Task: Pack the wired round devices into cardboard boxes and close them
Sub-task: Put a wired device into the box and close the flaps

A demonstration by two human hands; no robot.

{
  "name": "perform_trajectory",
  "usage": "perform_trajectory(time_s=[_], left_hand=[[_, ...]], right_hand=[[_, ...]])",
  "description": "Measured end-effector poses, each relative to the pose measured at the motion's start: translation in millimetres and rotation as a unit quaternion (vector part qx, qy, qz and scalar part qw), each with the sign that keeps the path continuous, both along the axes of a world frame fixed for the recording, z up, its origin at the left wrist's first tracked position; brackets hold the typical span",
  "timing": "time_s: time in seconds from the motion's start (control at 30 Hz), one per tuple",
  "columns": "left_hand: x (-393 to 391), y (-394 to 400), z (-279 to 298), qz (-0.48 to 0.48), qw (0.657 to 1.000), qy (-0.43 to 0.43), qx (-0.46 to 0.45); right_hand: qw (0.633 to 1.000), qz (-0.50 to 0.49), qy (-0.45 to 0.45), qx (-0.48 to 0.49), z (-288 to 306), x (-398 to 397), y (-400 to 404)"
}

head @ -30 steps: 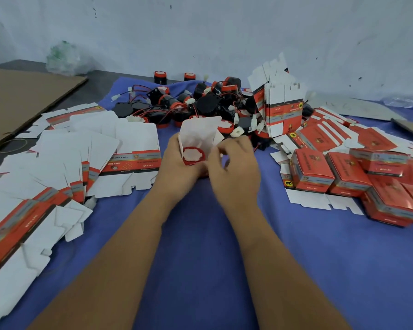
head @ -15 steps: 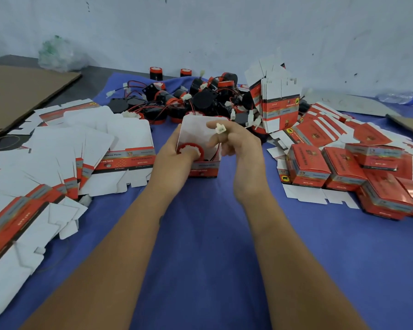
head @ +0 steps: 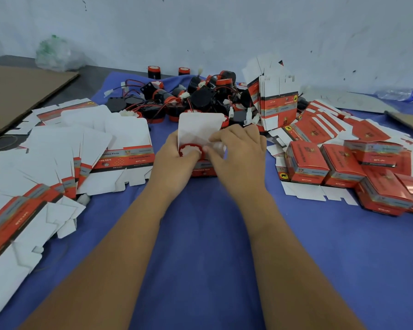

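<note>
The red-rimmed round device (head: 190,150) sits inside the open red-and-white cardboard box (head: 202,168), the left hand (head: 174,160) gripping both. The right hand (head: 236,152) presses beside the device, apparently tucking wire; its grip is unclear. Next, fold down the upright white lid flap (head: 199,127) behind the device.

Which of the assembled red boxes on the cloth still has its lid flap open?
The box between the hands: its white lid flap stands upright, a round device inside. The boxes at right are closed.
</note>
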State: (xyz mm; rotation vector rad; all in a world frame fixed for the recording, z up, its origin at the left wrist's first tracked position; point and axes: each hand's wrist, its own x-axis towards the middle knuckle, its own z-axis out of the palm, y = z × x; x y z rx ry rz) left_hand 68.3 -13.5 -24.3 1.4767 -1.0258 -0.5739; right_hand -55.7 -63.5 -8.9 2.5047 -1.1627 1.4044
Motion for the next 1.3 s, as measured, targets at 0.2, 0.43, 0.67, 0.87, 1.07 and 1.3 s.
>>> perform_trajectory(time_s=[0.2,0.43,0.67,0.87,1.07,1.3], left_hand=[[1,1,0,0.008,1.000,-0.010,0.006],[2,3,0,-0.019,1.000,-0.007,0.010],[1,-1,-1,0.005,1.000,-0.010,0.011],[3,-3,-2,0.007,1.000,0.003,0.007],[5,-3,-2,0.005,1.000,0.012,0.009],[6,-1,-2,-0.004,1.000,-0.005,0.013]], right_hand=[[1.000,0.014,0.004,-0.020,-2,0,0],[1.000,0.011,-0.003,-0.022,-1,6,1],[0.998,-0.020,0.027,-0.052,-5,4,0],[0.984,0.058,-0.104,0.133,-4,4,-4],[0.959,0.114,-0.135,0.222,-6,1,-8],[0.946,0.107,-0.185,0.245,-7,5,-9]])
